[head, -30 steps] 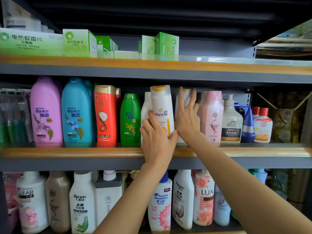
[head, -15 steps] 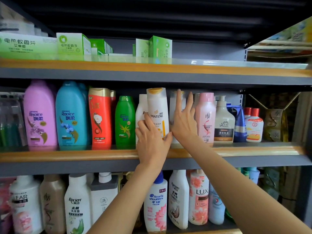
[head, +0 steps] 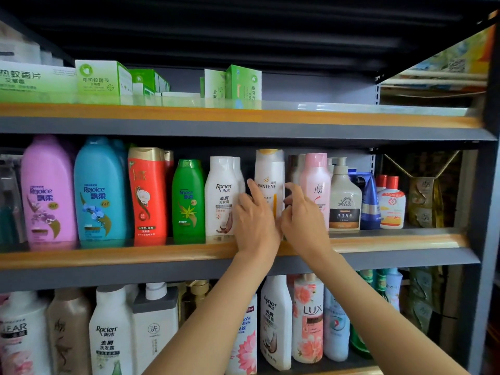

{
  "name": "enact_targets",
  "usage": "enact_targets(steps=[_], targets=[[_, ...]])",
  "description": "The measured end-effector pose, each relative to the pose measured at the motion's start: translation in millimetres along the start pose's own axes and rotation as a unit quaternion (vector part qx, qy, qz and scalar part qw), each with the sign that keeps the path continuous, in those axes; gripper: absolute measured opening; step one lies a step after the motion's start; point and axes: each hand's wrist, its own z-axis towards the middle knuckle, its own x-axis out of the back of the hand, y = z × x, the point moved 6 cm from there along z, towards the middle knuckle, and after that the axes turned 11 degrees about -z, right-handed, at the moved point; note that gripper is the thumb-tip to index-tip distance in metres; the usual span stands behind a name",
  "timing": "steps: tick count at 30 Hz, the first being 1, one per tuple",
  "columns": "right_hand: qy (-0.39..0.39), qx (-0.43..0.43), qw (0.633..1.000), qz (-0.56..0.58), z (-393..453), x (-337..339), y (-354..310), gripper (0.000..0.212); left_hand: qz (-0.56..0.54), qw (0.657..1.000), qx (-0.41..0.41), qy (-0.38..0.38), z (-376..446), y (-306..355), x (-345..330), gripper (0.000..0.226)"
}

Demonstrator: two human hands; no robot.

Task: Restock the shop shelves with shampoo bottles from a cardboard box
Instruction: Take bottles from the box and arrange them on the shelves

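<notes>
Left hand (head: 255,220) fingers loosely extended against the Pantene bottle (head: 269,182), not wrapped. Right hand (head: 303,217) fingers curled at the bottle's right edge; real grip unclear. Bottle upright on middle shelf (head: 108,255), between white Raclen bottle (head: 222,196) and pink bottle (head: 315,185).

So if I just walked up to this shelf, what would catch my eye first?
Probably the two hands meeting at the middle shelf: the left hand and the right hand flank a white Pantene bottle standing upright there. Next come the bright bottles left of them: a pink one, a blue one, a red one and a green one.
</notes>
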Motion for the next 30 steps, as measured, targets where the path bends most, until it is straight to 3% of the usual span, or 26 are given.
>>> enact_targets(steps=[2, 5, 7, 11, 16, 30], targets=[[-0.017, 0.004, 1.0, 0.014, 0, -2, 3, 0.048, 0.02, 0.999, 0.024, -0.019, 2, 1, -5, 0.062], [-0.037, 0.004, 0.999, 0.016, 2, -7, 6, 0.043, 0.036, 0.999, -0.004, 0.014, 4, 4, -5, 0.048], [-0.055, -0.001, 0.998, 0.026, 2, -10, 7, 0.039, 0.034, 0.999, -0.011, 0.019, 3, 4, -7, 0.058], [-0.122, -0.03, 0.99, 0.057, 0, -14, 10, 0.031, -0.008, 0.997, -0.008, -0.074, -1, -6, -18, 0.059], [-0.204, -0.074, 0.972, 0.087, 5, -17, 12, 0.029, -0.061, 0.987, 0.027, -0.145, 5, -15, -15, 0.033], [-0.206, -0.089, 0.974, 0.021, 7, -16, 14, 0.028, -0.11, 0.975, 0.055, -0.186, 11, -18, -16, 0.041]])
